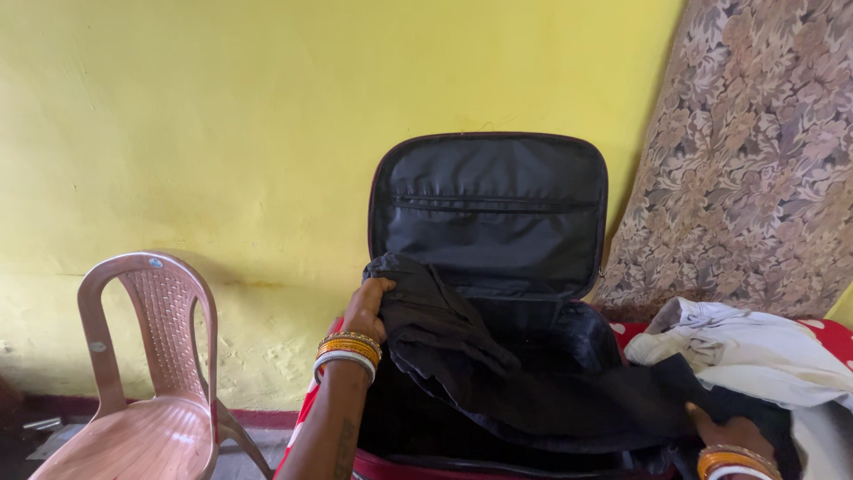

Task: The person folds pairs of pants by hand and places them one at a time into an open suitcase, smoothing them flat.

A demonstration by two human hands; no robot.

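Note:
An open suitcase (pixel 569 342) with a red edge lies in front of me, its black-lined lid (pixel 489 213) propped upright against the yellow wall. A black garment (pixel 498 364) is spread across the suitcase's opening. My left hand (pixel 366 307), with orange and white bangles on the wrist, grips the garment's upper left corner. My right hand (pixel 724 433), also bangled, holds the garment's right end low at the frame's bottom edge; its fingers are mostly hidden in the cloth.
A brown plastic chair (pixel 147 373) stands at the left against the yellow wall (pixel 222 116). A floral-patterned mattress (pixel 755 160) leans at the right. White cloth (pixel 764 351) is piled on a red dotted surface (pixel 831 336) beside the suitcase.

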